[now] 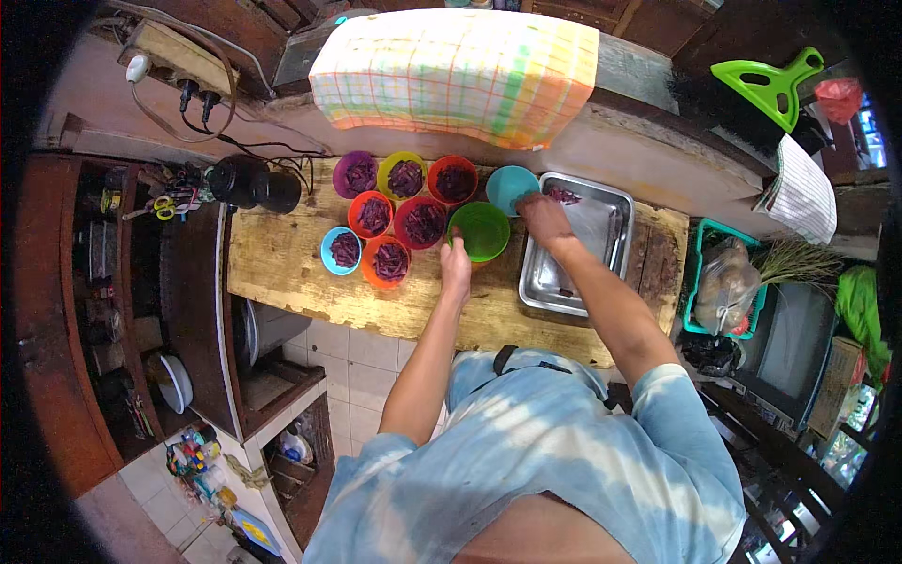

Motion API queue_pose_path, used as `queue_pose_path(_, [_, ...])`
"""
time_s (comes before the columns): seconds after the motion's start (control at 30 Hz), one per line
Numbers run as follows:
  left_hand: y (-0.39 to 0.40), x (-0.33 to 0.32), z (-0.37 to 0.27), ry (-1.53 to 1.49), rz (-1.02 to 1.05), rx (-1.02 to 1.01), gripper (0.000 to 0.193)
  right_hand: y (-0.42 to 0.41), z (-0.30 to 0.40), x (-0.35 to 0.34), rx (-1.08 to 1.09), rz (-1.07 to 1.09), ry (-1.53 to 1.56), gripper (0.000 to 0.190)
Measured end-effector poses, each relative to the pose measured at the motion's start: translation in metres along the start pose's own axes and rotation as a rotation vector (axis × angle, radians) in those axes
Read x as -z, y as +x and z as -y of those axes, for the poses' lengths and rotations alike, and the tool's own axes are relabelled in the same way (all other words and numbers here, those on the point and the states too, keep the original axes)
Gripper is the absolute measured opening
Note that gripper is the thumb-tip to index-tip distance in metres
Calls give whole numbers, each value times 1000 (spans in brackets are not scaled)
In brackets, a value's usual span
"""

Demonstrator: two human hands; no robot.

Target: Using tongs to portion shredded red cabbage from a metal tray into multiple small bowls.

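My left hand grips the rim of a green plastic cup, thumb over its edge; no purple pieces show inside. At the near right rim of a turquoise cup is my right hand, between that cup and a steel tray; its fingertips are partly hidden. Shredded purple vegetable lies at the tray's far left corner. To the left, several cups hold purple pieces, among them a purple cup, a yellow cup, a light blue cup and an orange cup.
The cups and tray stand on a worn wooden table against a wall. A checked cloth hangs over the ledge behind. Black jars and cables are at the left end; a teal basket with a filled plastic bag sits beyond the right end.
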State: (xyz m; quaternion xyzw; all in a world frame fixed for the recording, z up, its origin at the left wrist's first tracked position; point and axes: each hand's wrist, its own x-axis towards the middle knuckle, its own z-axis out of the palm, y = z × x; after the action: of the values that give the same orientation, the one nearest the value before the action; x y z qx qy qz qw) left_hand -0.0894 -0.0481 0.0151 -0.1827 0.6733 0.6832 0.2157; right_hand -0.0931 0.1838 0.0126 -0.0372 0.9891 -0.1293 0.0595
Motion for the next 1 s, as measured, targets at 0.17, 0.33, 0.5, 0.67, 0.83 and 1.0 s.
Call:
queue_pose_path(0.17, [24, 1, 10, 106, 0, 13, 57, -4, -2, 21, 30, -263, 272, 19])
queue_pose_path(0.33, [12, -40, -58, 191, -95, 80, 56, -48, 15, 65, -82, -470, 408, 18])
queue_pose_path(0.5, [49, -51, -46, 284, 6, -98, 47, -99, 38, 75, -331, -604, 464, 19])
queue_pose_path(0.67, [58, -68, -49, 808, 3, -374, 46, -134, 43, 67, -324, -499, 491, 18])
queue_pose_path(0.83, [48, -55, -33, 744, -132, -618, 49, -153, 57, 64, -213, -516, 503, 18])
queue_pose_path(1.0, [-62, -68, -61, 248, 321, -79, 60, -182, 56, 71, -107, -384, 442, 20])
